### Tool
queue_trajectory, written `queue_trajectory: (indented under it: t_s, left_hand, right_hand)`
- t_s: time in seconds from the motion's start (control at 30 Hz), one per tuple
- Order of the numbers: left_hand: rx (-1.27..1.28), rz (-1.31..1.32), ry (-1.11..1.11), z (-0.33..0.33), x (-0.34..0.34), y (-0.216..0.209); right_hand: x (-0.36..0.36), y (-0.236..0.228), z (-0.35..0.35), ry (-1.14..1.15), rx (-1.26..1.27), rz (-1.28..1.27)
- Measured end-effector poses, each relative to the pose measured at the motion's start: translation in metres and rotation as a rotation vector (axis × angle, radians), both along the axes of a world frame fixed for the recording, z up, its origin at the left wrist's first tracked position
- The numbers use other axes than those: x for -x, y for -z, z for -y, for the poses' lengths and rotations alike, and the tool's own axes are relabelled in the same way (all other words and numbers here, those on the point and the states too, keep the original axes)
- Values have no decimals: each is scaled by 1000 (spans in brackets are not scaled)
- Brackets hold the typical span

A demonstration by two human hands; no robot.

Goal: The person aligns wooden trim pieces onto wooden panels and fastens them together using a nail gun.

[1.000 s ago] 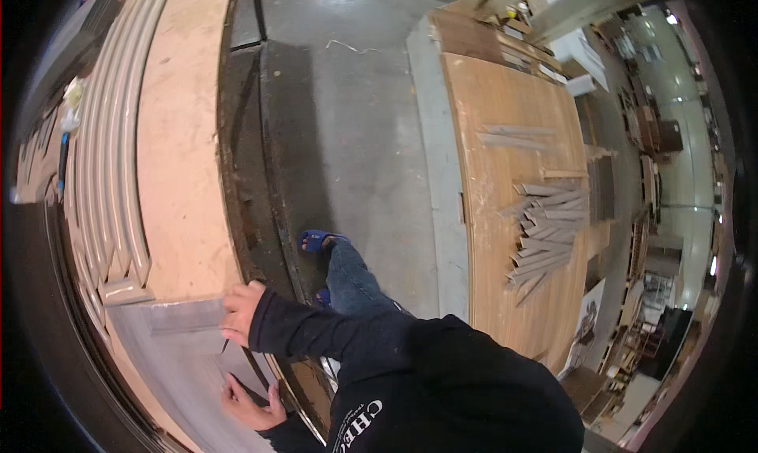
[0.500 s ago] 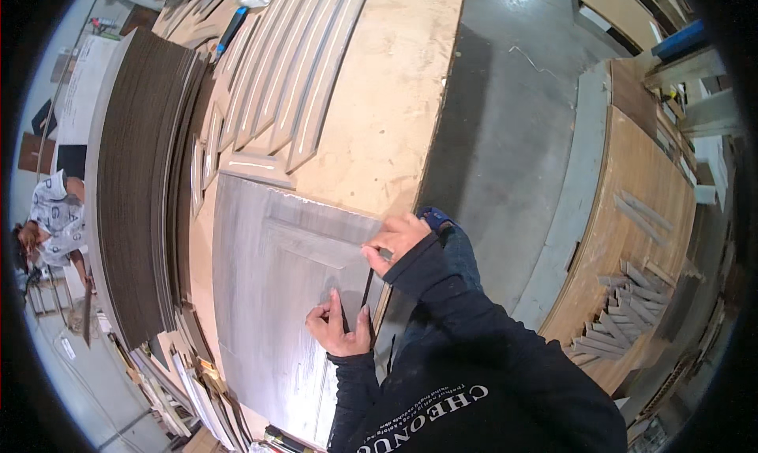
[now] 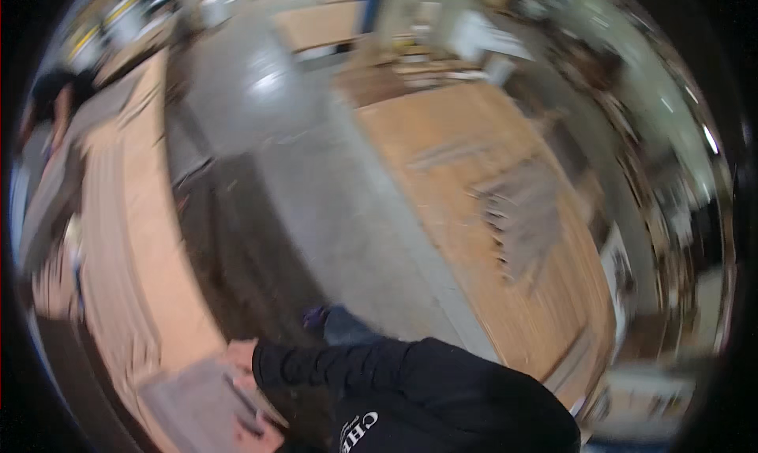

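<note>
At the lower left, a grey wood-grain panel (image 3: 178, 402) lies on the near end of the long wooden workbench (image 3: 183, 295). My right hand (image 3: 243, 357) is at the panel's right edge, fingers closed around one end of a thin dark strip (image 3: 243, 398). Closer to me, my left hand (image 3: 264, 437) rests by the strip's other end, over the panel. Motion blur smears its fingers, so whether they grip the strip cannot be made out. The strip's exact kind is also unclear.
Long light mouldings (image 3: 114, 240) lie in rows along the bench beyond the panel. Across the grey floor (image 3: 304, 192), a second wooden table (image 3: 442, 208) holds a pile of short grey strips (image 3: 521, 216). Another person (image 3: 59, 106) stands at the far left.
My view has swung to the right, so the panel and both hands now sit at the lower left and the second table fills the middle right. The hands stay at the panel.
</note>
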State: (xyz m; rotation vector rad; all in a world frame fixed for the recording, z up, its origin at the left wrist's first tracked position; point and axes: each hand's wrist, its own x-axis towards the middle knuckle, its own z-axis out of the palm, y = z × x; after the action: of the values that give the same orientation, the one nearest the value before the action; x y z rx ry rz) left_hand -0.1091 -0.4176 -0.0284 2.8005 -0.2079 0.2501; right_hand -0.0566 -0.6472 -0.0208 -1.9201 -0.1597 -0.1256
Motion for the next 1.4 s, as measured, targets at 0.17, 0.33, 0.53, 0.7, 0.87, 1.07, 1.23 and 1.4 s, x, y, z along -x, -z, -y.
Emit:
queue_trajectory:
  t_s: [0.17,0.33,0.53,0.7,0.87,1.07,1.23,1.4]
  left_hand:
    - [105,-87,-40,21,-7,-41]
    - [8,390,480,91,-24,-59]
    - [297,-200,1022,381,48,-37]
    - [337,-519,1587,651,200,112]
    - [389,-302,1822,879,301,259]
    - [330,-160,1970,1072,457,393]
    - [169,-98,1981,1157,487,436]
    - [32,-347,1850,1186,472,452]
  right_hand:
    - [168,60,91,455,23,31]
    - [384,110,166,1016,-79,-506]
    - [651,271,232,2234,-291,-778]
    - [868,353,295,2531,-138,-331]
    - [858,371,460,2685,91,-621]
    - [981,444,503,2704,156,-1021]
    - [978,440,551,2487,204,-1550]
    - [971,401,602,2478,-375,-1322]
